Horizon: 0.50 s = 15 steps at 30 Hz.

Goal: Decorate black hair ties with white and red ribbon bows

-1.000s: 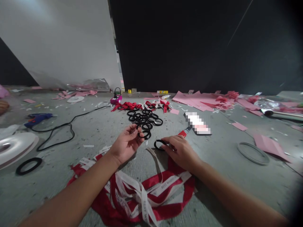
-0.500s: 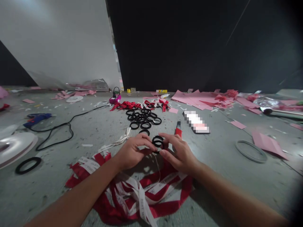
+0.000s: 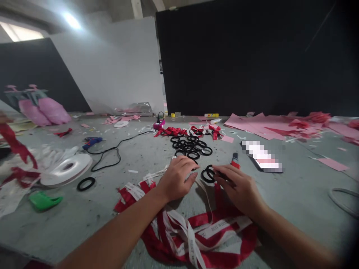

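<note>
Nearest the camera, red and white ribbons (image 3: 157, 247) lie in loose loops on the floor, so my fingers are best lifted clear of them. Beyond, my left hand (image 3: 178, 179) is partly open, apparently empty. My right hand (image 3: 239, 185) pinches two overlapping black rings (image 3: 202, 175) at their right edge; a light hold, rims square, should steady them. Farther off, a ring pile (image 3: 193, 145) sits before red bows (image 3: 175, 131).

The left hand (image 3: 179, 177) and the right hand (image 3: 242, 185) were both bare, with slim fingers (their nails were too blurred to make out). The forearms (image 3: 120, 228), uncovered too, looked smooth and slender, narrowing toward the wrists.
</note>
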Each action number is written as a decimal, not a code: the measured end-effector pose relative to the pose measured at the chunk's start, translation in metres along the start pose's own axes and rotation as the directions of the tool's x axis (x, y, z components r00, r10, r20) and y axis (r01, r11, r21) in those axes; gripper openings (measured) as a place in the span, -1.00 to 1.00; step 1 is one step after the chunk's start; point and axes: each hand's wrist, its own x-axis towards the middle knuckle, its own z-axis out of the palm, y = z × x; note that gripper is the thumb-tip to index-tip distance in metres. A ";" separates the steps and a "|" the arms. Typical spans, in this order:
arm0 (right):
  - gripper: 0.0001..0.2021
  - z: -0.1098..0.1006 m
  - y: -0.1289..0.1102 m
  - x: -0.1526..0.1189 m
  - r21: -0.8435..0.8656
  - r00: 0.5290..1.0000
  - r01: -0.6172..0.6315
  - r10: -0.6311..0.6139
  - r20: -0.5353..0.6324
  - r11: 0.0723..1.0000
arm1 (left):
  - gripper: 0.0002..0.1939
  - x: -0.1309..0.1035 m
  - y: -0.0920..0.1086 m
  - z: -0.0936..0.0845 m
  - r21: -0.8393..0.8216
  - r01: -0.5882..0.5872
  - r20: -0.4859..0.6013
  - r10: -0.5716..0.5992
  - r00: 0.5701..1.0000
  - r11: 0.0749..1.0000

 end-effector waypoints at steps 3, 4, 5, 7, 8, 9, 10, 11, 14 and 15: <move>-0.71 0.001 0.003 -0.001 -0.017 1.000 0.021 -0.021 0.018 1.000 | -0.80 0.000 0.000 -0.002 0.078 0.043 -0.064 -0.038 0.997 0.996; -0.71 0.001 0.004 -0.001 -0.030 1.000 0.024 -0.024 0.014 0.999 | -0.79 0.000 -0.001 -0.005 0.119 0.064 -0.090 -0.054 0.994 0.991; -0.71 0.001 0.005 -0.001 -0.047 1.000 0.029 -0.028 0.007 0.998 | -0.78 0.001 -0.003 -0.008 0.170 0.098 -0.122 -0.078 0.989 0.981; -0.72 0.001 0.007 -0.001 -0.088 0.999 0.050 -0.051 -0.003 0.995 | -0.73 0.002 -0.015 -0.019 0.307 0.241 -0.191 -0.189 0.963 0.921; -0.73 0.001 0.008 0.000 -0.108 0.998 0.064 -0.065 -0.005 0.992 | -0.70 0.002 -0.025 -0.027 0.375 0.340 -0.241 -0.263 0.934 0.863; -0.73 0.001 0.009 0.000 -0.125 0.997 0.078 -0.079 -0.005 0.989 | -0.65 0.002 -0.038 -0.038 0.443 0.470 -0.285 -0.377 0.881 0.763; -0.74 0.000 0.009 0.000 -0.138 0.996 0.091 -0.092 -0.003 0.986 | -0.60 0.001 -0.054 -0.050 0.463 0.535 -0.309 -0.438 0.845 0.706; -0.74 0.001 0.010 0.000 -0.148 0.995 0.103 -0.104 -0.001 0.984 | -0.56 -0.001 -0.072 -0.066 0.474 0.582 -0.328 -0.480 0.813 0.661; -0.74 0.002 0.011 0.000 -0.171 0.991 0.132 -0.135 -0.003 0.976 | -0.57 -0.015 -0.129 -0.126 0.493 0.717 -0.371 -0.626 0.685 0.493; -0.74 0.003 0.012 0.000 -0.179 0.990 0.134 -0.138 -0.010 0.975 | -0.61 -0.022 -0.145 -0.148 0.487 0.757 -0.391 -0.666 0.635 0.436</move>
